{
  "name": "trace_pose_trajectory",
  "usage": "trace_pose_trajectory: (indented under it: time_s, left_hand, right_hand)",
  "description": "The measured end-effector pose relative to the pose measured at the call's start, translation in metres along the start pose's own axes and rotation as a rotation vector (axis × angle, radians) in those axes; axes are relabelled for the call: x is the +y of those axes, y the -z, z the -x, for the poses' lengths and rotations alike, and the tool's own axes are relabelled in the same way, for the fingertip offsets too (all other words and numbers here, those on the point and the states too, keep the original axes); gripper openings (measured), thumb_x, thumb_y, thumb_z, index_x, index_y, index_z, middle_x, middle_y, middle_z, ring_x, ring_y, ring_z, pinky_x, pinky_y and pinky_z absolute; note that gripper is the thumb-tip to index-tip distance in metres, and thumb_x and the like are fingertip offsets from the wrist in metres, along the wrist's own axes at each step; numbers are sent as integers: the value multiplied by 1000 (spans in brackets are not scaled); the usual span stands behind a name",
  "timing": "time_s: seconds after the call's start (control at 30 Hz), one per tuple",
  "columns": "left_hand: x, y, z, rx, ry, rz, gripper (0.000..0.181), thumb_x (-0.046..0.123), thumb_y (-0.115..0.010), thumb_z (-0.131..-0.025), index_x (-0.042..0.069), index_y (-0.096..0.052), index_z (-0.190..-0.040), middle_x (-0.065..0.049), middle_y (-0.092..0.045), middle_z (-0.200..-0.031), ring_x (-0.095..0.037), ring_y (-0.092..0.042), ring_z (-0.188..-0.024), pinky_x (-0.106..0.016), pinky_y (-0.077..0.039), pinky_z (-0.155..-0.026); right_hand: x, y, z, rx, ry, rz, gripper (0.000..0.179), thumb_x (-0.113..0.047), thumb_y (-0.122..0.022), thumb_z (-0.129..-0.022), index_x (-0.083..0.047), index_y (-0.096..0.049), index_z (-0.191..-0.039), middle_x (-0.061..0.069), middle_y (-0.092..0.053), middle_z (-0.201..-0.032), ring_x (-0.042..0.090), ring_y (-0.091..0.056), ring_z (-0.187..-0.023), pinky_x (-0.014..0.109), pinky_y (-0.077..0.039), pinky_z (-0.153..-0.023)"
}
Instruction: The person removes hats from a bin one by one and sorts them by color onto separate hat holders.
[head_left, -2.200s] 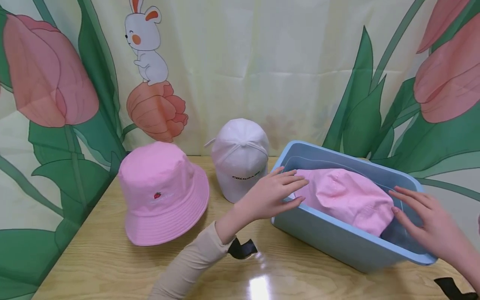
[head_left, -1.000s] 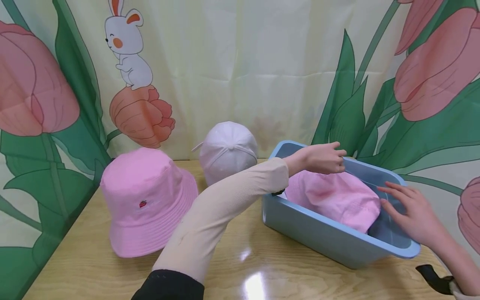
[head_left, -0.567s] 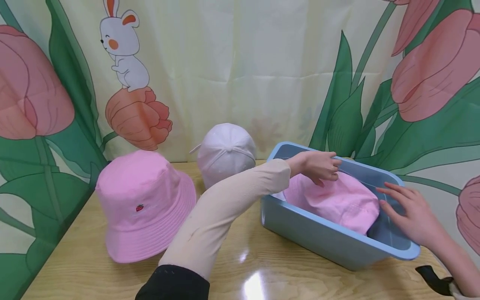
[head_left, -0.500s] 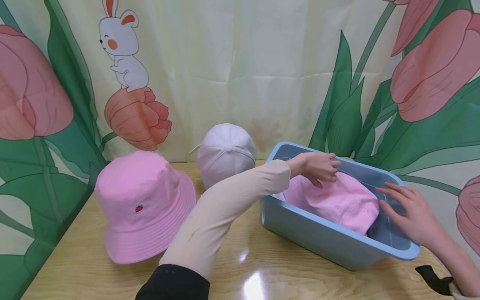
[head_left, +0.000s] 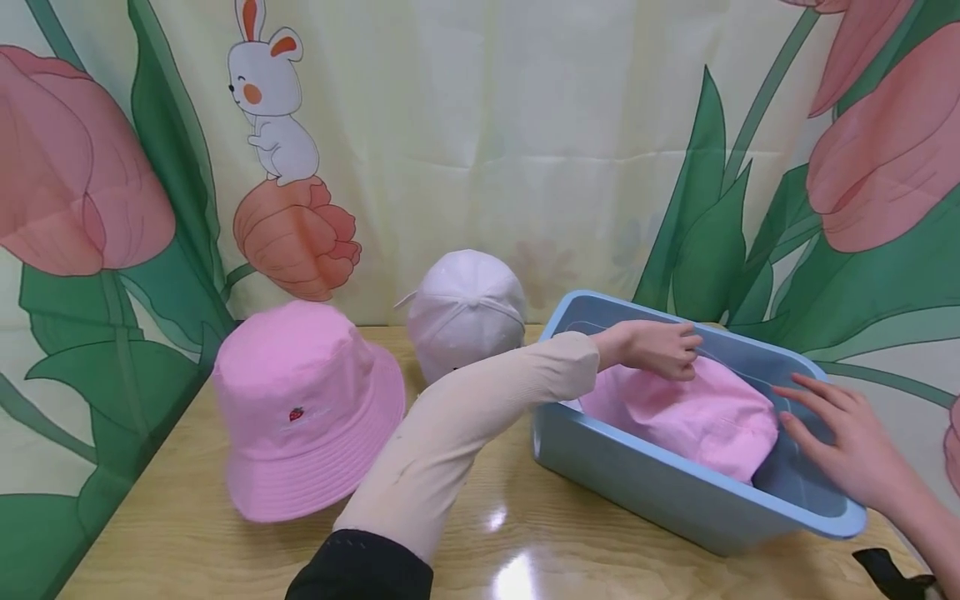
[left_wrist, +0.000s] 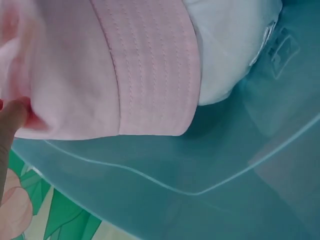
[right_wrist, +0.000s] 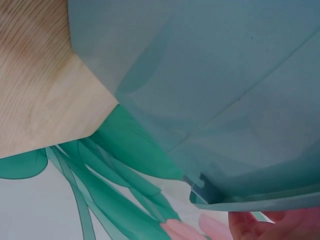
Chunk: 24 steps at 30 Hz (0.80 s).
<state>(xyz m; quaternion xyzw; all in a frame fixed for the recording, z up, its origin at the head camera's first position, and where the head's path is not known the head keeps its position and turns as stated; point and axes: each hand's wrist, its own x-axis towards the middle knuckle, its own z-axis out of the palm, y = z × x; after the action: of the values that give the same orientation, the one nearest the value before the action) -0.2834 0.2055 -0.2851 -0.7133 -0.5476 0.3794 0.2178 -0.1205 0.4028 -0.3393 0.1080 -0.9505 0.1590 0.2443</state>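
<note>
My left hand point(head_left: 660, 348) reaches into the light-blue plastic bin point(head_left: 637, 479), its fingers curled over a pink bucket hat point(head_left: 720, 421) lying inside. In the left wrist view, the thumb point(left_wrist: 15, 116) presses into a fold of the pinched pink fabric. The stitched brim point(left_wrist: 155, 70) of that hat overlaps a white cloth item point(left_wrist: 230, 45), perhaps another hat, at one end of the bin. At the bin's right end, my right hand point(head_left: 855, 446) has loosely spread fingers over the rim. The right wrist view shows its fingertips point(right_wrist: 275, 230) beside the rim.
Left on the wooden table point(head_left: 180, 517) stands another pink bucket hat point(head_left: 285, 417) with a strawberry emblem. A white baseball cap point(head_left: 468, 308) sits behind my left forearm, partly covered by it. A tulip-printed curtain point(head_left: 540, 167) hangs right behind the table.
My left hand has moved from the bin's left rim over into it, its fingers going from spread to curled on the hat. The right hand stays by the right rim. The view has shifted slightly.
</note>
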Motion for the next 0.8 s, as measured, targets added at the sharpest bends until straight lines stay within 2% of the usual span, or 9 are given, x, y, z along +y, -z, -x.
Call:
trace_pose_trajectory:
  time_s: [0.13,0.27,0.53,0.67,0.8]
  left_hand:
    - [-1,9,4,-1,21,-4,36,-1,-28,-94,12,-48,-120,-9,-57,-114,-26,-45,-108,-38,-33,-95]
    - [-4,18,13,8,63,11,36,1,-31,-94,15,-47,-123,-8,-54,-117,-26,-43,-113,-39,-31,-96]
    - [-15,41,27,103,138,37,37,-1,-23,-95,11,-49,-118,-10,-51,-118,-28,-41,-114,-41,-31,-96]
    - [-24,51,39,132,187,-38,41,-3,-20,-95,10,-52,-117,-9,-53,-114,-29,-44,-113,-45,-30,-100]
    - [-38,62,56,156,273,-136,46,-6,-19,-93,11,-54,-115,-7,-55,-110,-28,-46,-113,-48,-30,-102]
  right_hand:
    - [1,0,1,0,-1,15,28,-9,-54,-85,8,-54,-108,35,-43,-119,52,-34,-103,60,-21,-85]
    - [1,0,0,7,3,18,30,-9,-54,-86,8,-53,-110,36,-43,-118,52,-35,-102,60,-22,-84]
    - [0,2,1,23,-6,-8,38,-10,-52,-87,5,-47,-121,35,-44,-119,52,-34,-103,60,-19,-91]
    - [-2,3,0,31,-61,-44,47,-11,-48,-89,4,-35,-132,39,-42,-119,56,-31,-107,63,-15,-96]
    - [-5,5,0,49,-121,-75,54,-11,-43,-91,2,-21,-139,42,-38,-121,59,-27,-112,64,-10,-99]
